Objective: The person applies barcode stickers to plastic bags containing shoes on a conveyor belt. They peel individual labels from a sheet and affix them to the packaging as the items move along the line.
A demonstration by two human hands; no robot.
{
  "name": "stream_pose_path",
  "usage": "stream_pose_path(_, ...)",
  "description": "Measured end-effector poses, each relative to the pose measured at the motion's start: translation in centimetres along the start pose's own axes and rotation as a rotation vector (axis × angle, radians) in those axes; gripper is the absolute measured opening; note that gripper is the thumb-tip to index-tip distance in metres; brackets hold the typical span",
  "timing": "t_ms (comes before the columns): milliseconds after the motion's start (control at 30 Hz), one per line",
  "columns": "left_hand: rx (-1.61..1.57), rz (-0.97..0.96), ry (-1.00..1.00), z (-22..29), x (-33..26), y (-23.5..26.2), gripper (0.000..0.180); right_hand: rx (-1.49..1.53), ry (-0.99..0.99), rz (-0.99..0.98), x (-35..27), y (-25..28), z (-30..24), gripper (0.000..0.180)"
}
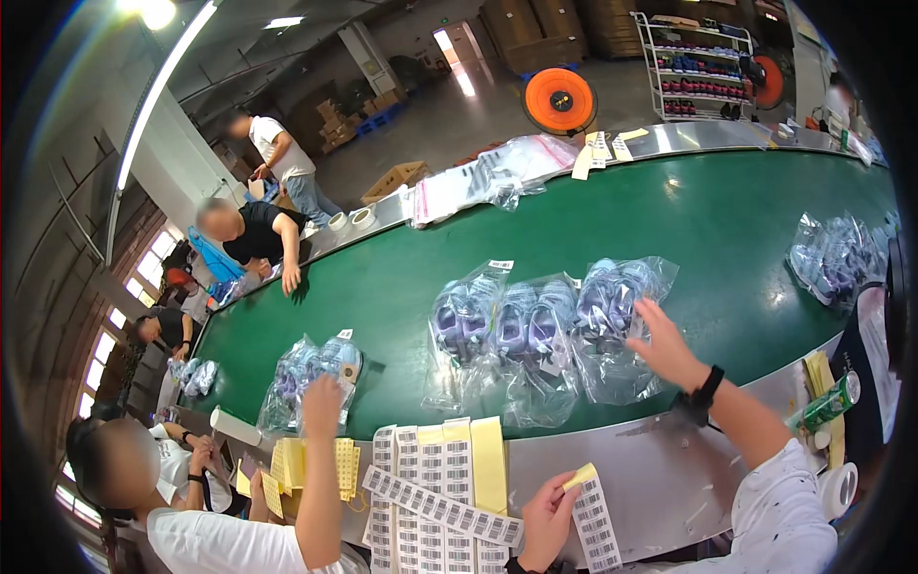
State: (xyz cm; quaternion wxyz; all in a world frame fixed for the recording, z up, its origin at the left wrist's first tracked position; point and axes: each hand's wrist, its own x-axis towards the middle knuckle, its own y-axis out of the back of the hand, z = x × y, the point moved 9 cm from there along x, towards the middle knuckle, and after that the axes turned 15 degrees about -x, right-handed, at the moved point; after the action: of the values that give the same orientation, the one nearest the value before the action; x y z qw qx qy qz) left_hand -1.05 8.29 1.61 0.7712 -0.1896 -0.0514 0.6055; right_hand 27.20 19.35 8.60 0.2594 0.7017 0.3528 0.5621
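Note:
My left hand (547, 524) pinches a strip of barcode labels (595, 524), with a yellow backing piece folded at its top, low over the metal ledge. Over the green belt, my right hand (667, 350) is open, its fingers stretched toward a clear bag of blue-purple shoes (612, 304); whether they touch the plastic I cannot tell. Two similar bagged pairs, a middle bag (535, 330) and a left bag (464, 320), lie beside it. More barcode label sheets (432, 497) are spread on the ledge left of my left hand.
A co-worker's hand (322, 397) is at another shoe bag (287, 383) on the left. Across the belt (727, 249) lie a pile of plastic bags (497, 177) and tape rolls (363, 217). A green can (834, 400) and more bagged shoes (830, 260) are at right.

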Motion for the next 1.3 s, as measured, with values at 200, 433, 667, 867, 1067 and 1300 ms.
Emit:
stream_pose_path(200,0.017,0.023,-0.035,1.6,-0.1,-0.2,0.022,0.8,0.092,-0.543,-7.4,4.1,-13.8,0.014)
stream_pose_path(433,0.047,0.055,-0.06,2.4,0.2,-1.2,0.017,0.735,-0.005,-0.497,-10.2,3.9,-12.4,0.012)
stream_pose_path(667,0.05,0.132,-0.036,2.2,0.5,-0.8,0.018,0.771,0.003,-0.38,-11.0,3.9,-12.0,0.011)
stream_pose_path(867,0.142,0.112,-0.002,1.9,1.0,-0.6,0.025,0.599,0.199,-0.212,-10.7,5.1,-13.1,0.008)
stream_pose_path(1067,0.096,-0.027,0.112,1.2,1.4,-2.1,0.052,0.639,0.217,-0.227,-9.5,6.6,-13.7,0.008)
stream_pose_path(1300,0.175,0.025,0.042,0.3,0.8,-0.8,0.049,1.172,-0.499,0.046,0.4,3.4,3.6,0.005)
